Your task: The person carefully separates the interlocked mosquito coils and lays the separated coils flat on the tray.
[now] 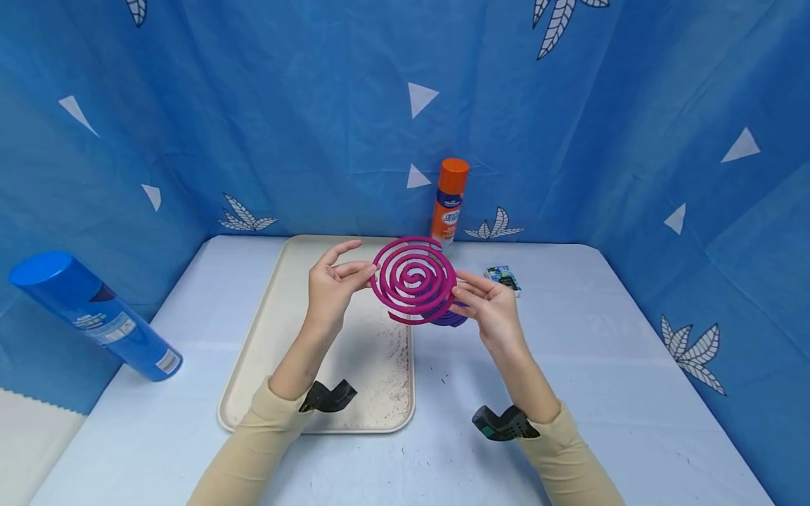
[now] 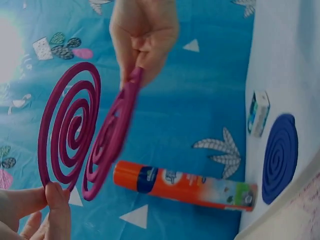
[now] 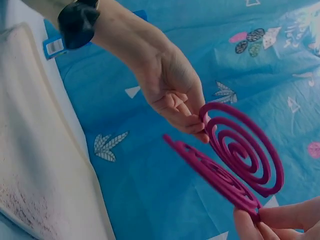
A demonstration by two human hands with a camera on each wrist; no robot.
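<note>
Two magenta mosquito coils are held up over the tray's right edge; they overlap in the head view. My left hand (image 1: 334, 287) pinches one coil (image 2: 75, 127) at its outer ring between thumb and fingertips. Opposite it, my right hand (image 1: 496, 309) pinches the rim of the other coil (image 3: 216, 173). From the wrist views the coils stand apart at an angle, with a gap along most of their faces; whether they touch at one end I cannot tell. A dark blue coil (image 2: 280, 159) lies on the table behind them, partly covered in the head view.
A beige tray (image 1: 266, 365) with brown specks lies on the white table (image 1: 607, 393). An orange spray can (image 1: 451, 193) stands at the back, with a small patterned box (image 1: 503, 278) to its right. At far left stands a blue spray can (image 1: 101, 320). Blue curtains (image 1: 316, 105) surround the table.
</note>
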